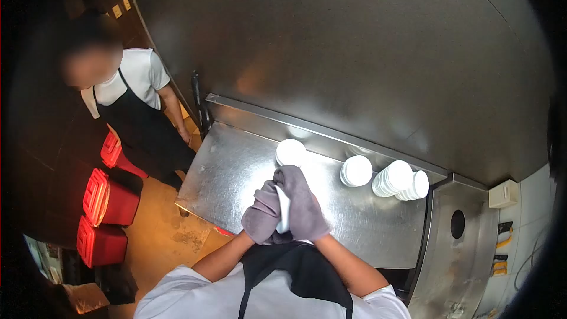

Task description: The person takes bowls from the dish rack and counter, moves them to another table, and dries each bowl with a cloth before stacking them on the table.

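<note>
A grey cloth covers both of my hands. Between its folds, a white dish stands on edge, held in front of my apron. My left hand is wrapped in the cloth on the dish's left side, and my right hand is under the cloth on its right side. The fingers of both hands are hidden by the cloth. Just beyond the cloth, a white stack of dishes rests on the steel table.
More white stacks line the table's back edge. A steel counter with a round hole adjoins at right. A person in a black apron stands at left, near red lidded bins.
</note>
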